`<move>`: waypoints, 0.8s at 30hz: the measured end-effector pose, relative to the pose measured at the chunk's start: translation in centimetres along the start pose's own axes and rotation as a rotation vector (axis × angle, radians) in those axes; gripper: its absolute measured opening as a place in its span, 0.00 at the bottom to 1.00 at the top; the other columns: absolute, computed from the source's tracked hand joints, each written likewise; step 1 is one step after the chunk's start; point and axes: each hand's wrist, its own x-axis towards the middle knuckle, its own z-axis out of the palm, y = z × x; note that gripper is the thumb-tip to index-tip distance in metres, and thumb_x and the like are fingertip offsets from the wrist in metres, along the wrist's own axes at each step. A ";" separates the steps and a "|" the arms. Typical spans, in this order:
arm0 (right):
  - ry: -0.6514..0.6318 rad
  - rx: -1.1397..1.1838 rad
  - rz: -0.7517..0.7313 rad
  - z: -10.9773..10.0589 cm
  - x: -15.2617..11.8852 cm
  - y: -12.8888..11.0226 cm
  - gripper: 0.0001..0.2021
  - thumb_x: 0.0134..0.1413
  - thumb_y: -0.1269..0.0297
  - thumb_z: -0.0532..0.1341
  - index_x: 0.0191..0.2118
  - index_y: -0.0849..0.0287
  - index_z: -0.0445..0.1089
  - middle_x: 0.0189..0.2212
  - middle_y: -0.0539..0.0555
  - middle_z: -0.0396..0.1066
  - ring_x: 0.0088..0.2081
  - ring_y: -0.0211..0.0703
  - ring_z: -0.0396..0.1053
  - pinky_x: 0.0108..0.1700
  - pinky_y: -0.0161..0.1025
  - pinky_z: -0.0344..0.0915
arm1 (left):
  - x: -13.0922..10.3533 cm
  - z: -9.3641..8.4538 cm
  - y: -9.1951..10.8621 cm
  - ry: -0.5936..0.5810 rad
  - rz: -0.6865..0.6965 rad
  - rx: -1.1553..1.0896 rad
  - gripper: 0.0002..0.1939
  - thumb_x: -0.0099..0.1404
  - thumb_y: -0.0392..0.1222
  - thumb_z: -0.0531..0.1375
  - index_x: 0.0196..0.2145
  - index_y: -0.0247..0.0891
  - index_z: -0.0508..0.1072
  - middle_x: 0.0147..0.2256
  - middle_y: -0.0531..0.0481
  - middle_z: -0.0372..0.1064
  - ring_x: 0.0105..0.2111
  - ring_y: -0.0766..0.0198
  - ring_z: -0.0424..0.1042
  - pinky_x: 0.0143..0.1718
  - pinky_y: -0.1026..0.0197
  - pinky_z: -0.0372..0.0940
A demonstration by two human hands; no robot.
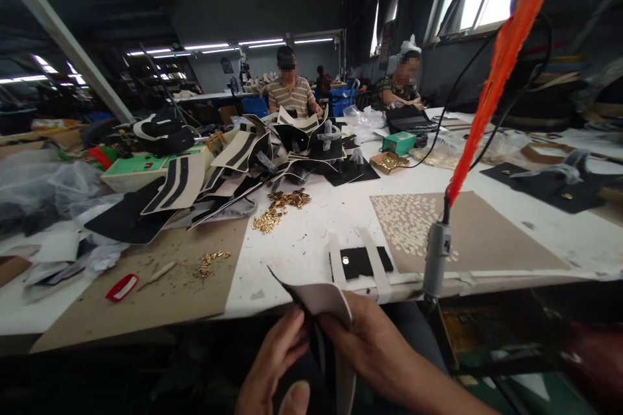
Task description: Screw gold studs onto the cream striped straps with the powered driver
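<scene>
A bendy panel (327, 298), pale on one face and dark on the other, curves up at the table's front edge. My right hand (370, 343) pinches its right side, thumb in the fold and fingers behind. My left hand (275, 363) is beside the panel's dark side, its fingertips against it and its thumb apart. The panel's lower part hangs between both hands, partly hidden. Just beyond lies a small black piece (360, 262) with a round gold fitting and two pale straps across it.
Gold clasps (282, 207) lie mid-table, left of a brown board (487, 233) with small pale pieces. A grey switch (437, 259) hangs on an orange cord (491, 91) at right. Striped panels (233, 149) are heaped behind. Two people (291, 89) sit across the table.
</scene>
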 end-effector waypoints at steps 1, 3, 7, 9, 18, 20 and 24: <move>-0.024 0.120 0.083 -0.8 -0.3 0.5 0.14 0.70 0.57 0.57 0.40 0.58 0.77 0.35 0.51 0.77 0.38 0.44 0.72 0.43 0.39 0.66 | 0.6 0.0 -0.6 0.046 -0.008 0.046 0.32 0.67 0.63 0.63 0.61 0.43 0.72 0.64 0.38 0.66 0.59 0.41 0.72 0.57 0.46 0.73; -0.084 0.318 0.256 -2.2 -1.3 1.9 0.19 0.66 0.48 0.61 0.36 0.60 0.76 0.32 0.51 0.76 0.33 0.43 0.71 0.37 0.37 0.64 | 2.2 0.0 -1.7 0.114 -0.083 0.094 0.37 0.61 0.57 0.70 0.64 0.44 0.68 0.64 0.38 0.66 0.59 0.41 0.73 0.57 0.45 0.73; -0.063 0.507 0.455 -3.2 -3.5 5.1 0.22 0.58 0.42 0.67 0.39 0.60 0.78 0.33 0.54 0.78 0.33 0.47 0.73 0.37 0.39 0.66 | 4.3 1.2 -2.7 -0.219 -0.322 -0.176 0.43 0.57 0.54 0.73 0.66 0.40 0.66 0.58 0.36 0.73 0.53 0.42 0.77 0.52 0.47 0.75; 0.041 0.458 0.530 -3.1 -4.0 6.1 0.22 0.56 0.40 0.67 0.38 0.58 0.78 0.32 0.54 0.78 0.33 0.50 0.74 0.35 0.40 0.67 | 4.8 2.7 -2.6 -0.419 -0.357 -0.229 0.32 0.60 0.53 0.71 0.58 0.36 0.75 0.51 0.38 0.79 0.49 0.44 0.79 0.52 0.49 0.74; 0.427 -0.221 0.439 -5.0 2.6 7.8 0.18 0.59 0.47 0.64 0.40 0.58 0.81 0.37 0.57 0.83 0.41 0.57 0.80 0.42 0.43 0.73 | 13.2 7.5 -2.8 -0.355 -0.289 0.086 0.09 0.64 0.44 0.64 0.38 0.37 0.83 0.38 0.46 0.83 0.40 0.49 0.81 0.42 0.56 0.72; 0.408 -0.327 0.429 -5.7 4.0 8.8 0.16 0.60 0.50 0.62 0.41 0.56 0.81 0.39 0.57 0.83 0.42 0.57 0.80 0.42 0.43 0.72 | 15.1 7.9 -3.3 -0.377 -0.283 0.160 0.08 0.63 0.42 0.64 0.36 0.37 0.83 0.37 0.47 0.83 0.39 0.50 0.81 0.41 0.56 0.71; 0.369 -0.550 0.456 -6.5 5.0 10.4 0.14 0.63 0.53 0.61 0.40 0.56 0.81 0.37 0.58 0.83 0.42 0.56 0.81 0.41 0.41 0.71 | 17.1 8.5 -4.3 -0.427 -0.286 0.212 0.08 0.63 0.42 0.64 0.37 0.39 0.83 0.37 0.48 0.83 0.40 0.51 0.81 0.43 0.55 0.71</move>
